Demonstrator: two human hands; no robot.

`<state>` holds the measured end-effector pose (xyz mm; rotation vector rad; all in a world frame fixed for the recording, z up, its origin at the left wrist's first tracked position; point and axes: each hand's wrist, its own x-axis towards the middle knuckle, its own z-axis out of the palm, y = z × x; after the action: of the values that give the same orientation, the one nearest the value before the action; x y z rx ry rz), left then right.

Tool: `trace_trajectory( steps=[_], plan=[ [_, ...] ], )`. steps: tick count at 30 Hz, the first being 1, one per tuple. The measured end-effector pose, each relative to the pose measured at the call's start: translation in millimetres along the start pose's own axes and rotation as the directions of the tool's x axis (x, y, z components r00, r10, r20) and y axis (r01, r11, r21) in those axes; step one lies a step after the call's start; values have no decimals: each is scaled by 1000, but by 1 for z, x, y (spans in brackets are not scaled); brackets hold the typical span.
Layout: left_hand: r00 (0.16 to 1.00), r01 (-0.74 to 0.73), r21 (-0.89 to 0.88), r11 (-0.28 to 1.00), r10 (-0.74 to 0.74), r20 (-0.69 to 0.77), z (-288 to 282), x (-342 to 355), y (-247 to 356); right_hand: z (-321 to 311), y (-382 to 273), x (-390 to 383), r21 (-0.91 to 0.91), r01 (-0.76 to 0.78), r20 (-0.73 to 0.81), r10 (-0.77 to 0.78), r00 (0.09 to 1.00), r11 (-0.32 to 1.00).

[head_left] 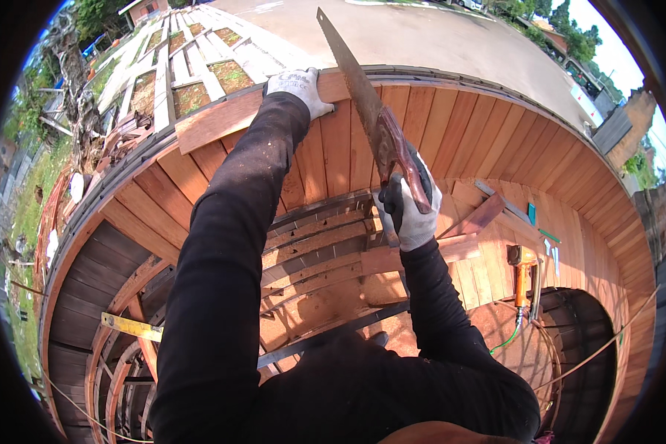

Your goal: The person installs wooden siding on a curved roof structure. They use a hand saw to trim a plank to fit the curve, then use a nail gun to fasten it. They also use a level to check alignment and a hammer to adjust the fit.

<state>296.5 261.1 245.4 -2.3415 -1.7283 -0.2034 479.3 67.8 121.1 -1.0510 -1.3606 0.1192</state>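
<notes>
My left hand [298, 90], in a pale glove, presses down on a loose wooden board [218, 122] lying along the outer rim of the curved planked surface. Its fingers reach over the board's far edge, and the thumb points right. In my gloved right hand [413, 203] is a handsaw [357, 87], gripped by its brown wooden handle. The blade slants up and to the left past the board's right end, its tip out beyond the rim. Whether the teeth touch the wood I cannot tell.
Narrow reddish planks [488, 137] line the curved rim. An orange-yellow nail gun [522, 268] with a green hose lies to the right. A yellow level [132, 326] rests at lower left. Open ribs and beams [311, 248] show beneath my arms. Pale timbers [177, 59] lie on the ground beyond.
</notes>
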Motion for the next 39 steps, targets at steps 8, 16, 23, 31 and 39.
trace_trajectory(
  steps=[8,16,23,31,39],
  plan=[
    [996,25,11,1000,-26,87,-3,-9,7,-76,-44,-107,12,-255,131,251,959,967],
    [999,33,-12,999,-32,42,-4,1,0,-12,-16,-15,102,-170,105,159,982,980],
    [999,18,-2,1000,-17,40,2,1,5,-92,-37,-124,134,-370,162,348,923,919],
    [1000,-3,-4,1000,3,27,-3,-4,-2,-14,1,-31,102,-217,75,210,975,971],
    [998,-48,-48,998,50,47,-5,-4,-2,-76,-40,-109,225,-424,124,406,906,877]
  ],
)
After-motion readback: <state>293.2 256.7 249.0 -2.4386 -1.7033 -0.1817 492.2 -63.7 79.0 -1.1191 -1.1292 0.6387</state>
